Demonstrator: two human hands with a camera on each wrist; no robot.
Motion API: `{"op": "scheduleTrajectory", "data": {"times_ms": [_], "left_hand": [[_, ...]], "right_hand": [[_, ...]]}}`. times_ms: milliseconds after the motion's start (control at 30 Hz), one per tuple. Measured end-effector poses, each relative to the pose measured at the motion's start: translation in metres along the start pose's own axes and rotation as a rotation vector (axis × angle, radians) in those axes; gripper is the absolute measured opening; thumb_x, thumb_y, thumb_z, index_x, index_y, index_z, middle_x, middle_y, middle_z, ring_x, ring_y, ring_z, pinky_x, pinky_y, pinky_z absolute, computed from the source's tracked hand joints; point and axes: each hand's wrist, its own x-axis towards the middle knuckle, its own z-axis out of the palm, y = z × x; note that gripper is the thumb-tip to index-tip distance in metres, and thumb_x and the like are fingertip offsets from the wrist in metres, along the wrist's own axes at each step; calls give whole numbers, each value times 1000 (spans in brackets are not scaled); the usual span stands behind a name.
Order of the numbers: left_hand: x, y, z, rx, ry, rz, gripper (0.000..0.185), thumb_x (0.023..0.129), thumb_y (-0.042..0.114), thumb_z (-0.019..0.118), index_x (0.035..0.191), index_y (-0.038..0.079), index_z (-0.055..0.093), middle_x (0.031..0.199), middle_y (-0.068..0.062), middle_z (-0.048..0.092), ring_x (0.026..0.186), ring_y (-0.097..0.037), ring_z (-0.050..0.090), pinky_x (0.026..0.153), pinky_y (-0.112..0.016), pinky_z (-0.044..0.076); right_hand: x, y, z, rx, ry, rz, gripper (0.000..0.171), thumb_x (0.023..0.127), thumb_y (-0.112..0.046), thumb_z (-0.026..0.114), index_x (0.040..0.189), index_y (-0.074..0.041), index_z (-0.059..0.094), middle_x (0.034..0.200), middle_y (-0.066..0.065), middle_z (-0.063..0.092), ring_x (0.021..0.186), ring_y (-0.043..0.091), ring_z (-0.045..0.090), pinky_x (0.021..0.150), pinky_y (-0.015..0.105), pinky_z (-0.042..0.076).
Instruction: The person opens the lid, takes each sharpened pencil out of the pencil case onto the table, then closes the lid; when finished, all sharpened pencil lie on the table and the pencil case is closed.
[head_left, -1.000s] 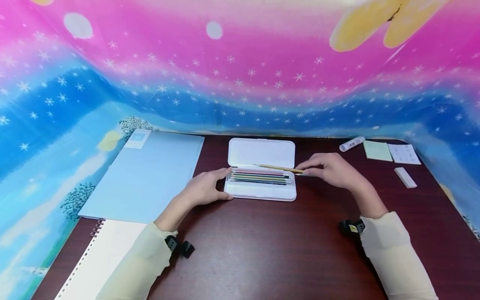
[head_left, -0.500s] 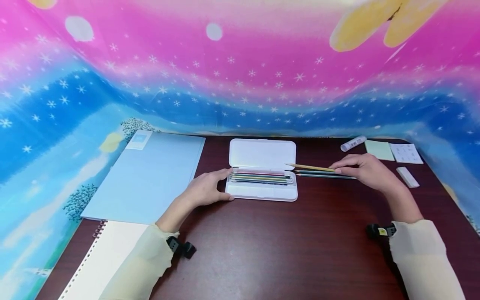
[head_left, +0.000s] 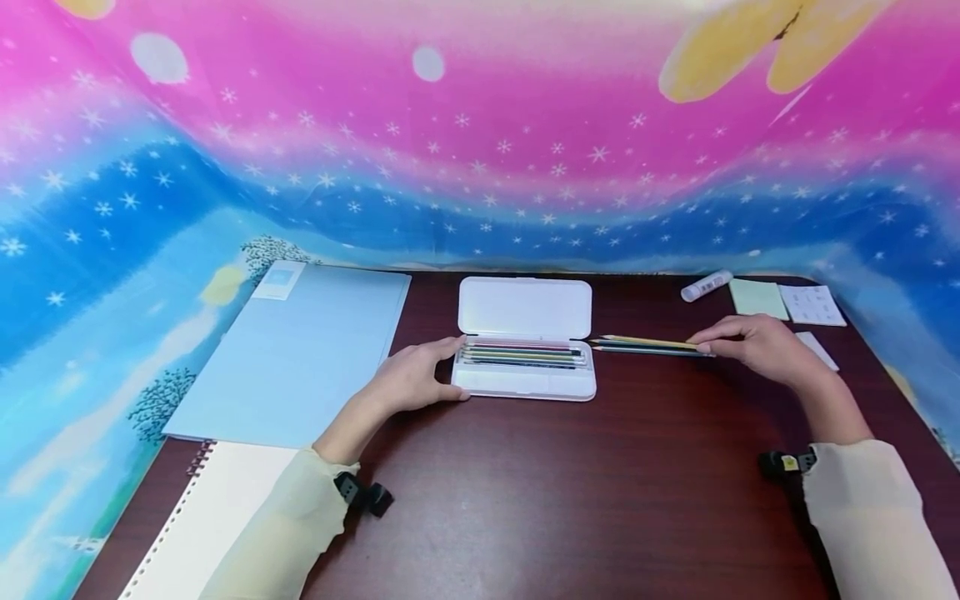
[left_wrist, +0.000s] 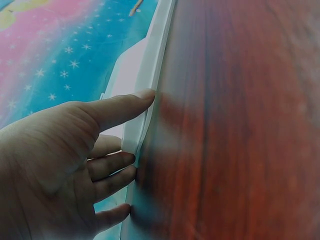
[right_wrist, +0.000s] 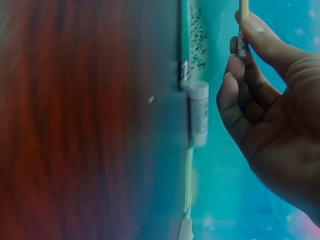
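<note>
An open white pencil case (head_left: 491, 383) stands on the table, its lid (head_left: 525, 306) tipped back and several pencils (head_left: 521, 356) lying inside. My left hand (head_left: 408, 377) grips the case's left end, the thumb at the front corner and the fingers spread along the side. In the left wrist view the thumb (left_wrist: 125, 107) presses the white edge. Right of the case, my right hand (head_left: 761, 348) pinches a yellow pencil (head_left: 648, 342) near its metal-capped end, its point towards the case. Two darker pencils (head_left: 645, 352) lie on the table close beside it.
At the back right are a glue stick (head_left: 707, 286), green sticky notes (head_left: 759, 300), a printed white pad (head_left: 813, 306) and a white eraser (head_left: 817, 350) partly behind my right hand. On the left lie a blue folder (head_left: 300, 350) and a spiral notebook (head_left: 217, 500). Patterned cloth (head_left: 480, 150) surrounds the table.
My right hand has carried the yellow pencil right, away from over the case, and lowered it beside the two darker pencils. The left hand has stayed on the case.
</note>
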Motion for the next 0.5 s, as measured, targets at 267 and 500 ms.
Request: {"op": "scheduleTrajectory", "data": {"times_ms": [267,500], "left_hand": [[1,-1,1,5,3,2,92,81,52,81,157,21,40,158,-1,47,141,-28,51,110,-52,45],[1,-1,1,7,2,1,92,81,51,81,157,21,40,158,-1,47,142,-28,50,112,-51,44]], "right_hand": [[0,7,-1,-16,-13,26,22,97,-38,69,110,-25,81,112,6,74,88,-14,56,78,22,51],[4,9,1,-98,-9,1,19,96,-35,70,107,-26,82,112,7,76,99,10,66,86,35,53]]}}
